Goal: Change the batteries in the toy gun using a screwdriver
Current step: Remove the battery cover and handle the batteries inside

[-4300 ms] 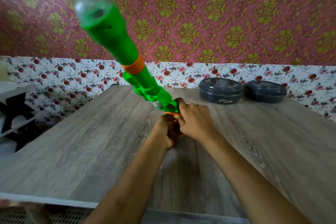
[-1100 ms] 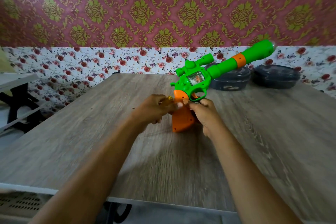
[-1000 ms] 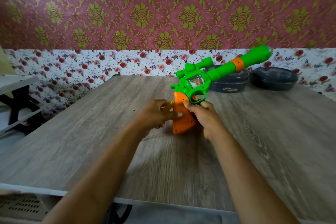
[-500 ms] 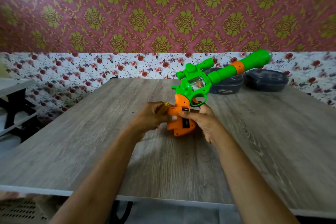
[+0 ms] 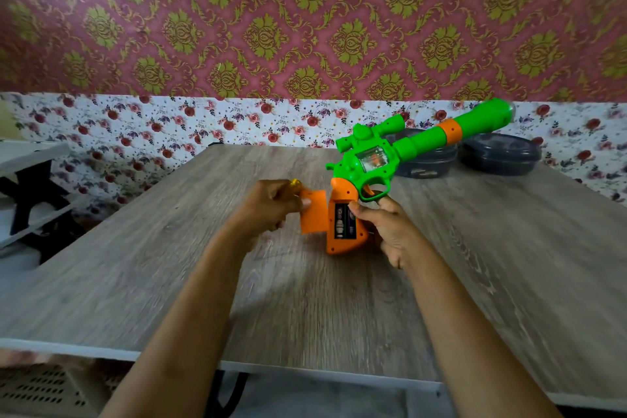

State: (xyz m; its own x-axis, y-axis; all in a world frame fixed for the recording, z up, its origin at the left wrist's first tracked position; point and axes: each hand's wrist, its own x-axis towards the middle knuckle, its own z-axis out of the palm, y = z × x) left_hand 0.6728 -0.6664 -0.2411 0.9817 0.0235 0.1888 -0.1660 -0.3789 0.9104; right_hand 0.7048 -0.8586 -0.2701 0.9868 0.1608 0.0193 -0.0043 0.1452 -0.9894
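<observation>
A green toy gun (image 5: 376, 159) with an orange grip stands on the wooden table (image 5: 509, 248), barrel pointing up and to the right. My right hand (image 5: 390, 227) holds the grip from the right side. The battery compartment (image 5: 343, 223) in the grip lies open, with batteries showing inside. My left hand (image 5: 271, 207) pinches the orange battery cover (image 5: 314, 215) just left of the grip. The yellow end of a screwdriver (image 5: 296, 183) sticks up from the same hand.
Two dark round lidded containers (image 5: 498, 154) sit at the table's far right, behind the gun barrel. A white shelf with black legs (image 5: 30, 180) stands to the left. The patterned wall runs close behind the table.
The gun went from pointing up at me to standing on its grip. In the last half second the orange cover came off the grip, and my left hand drew it leftward.
</observation>
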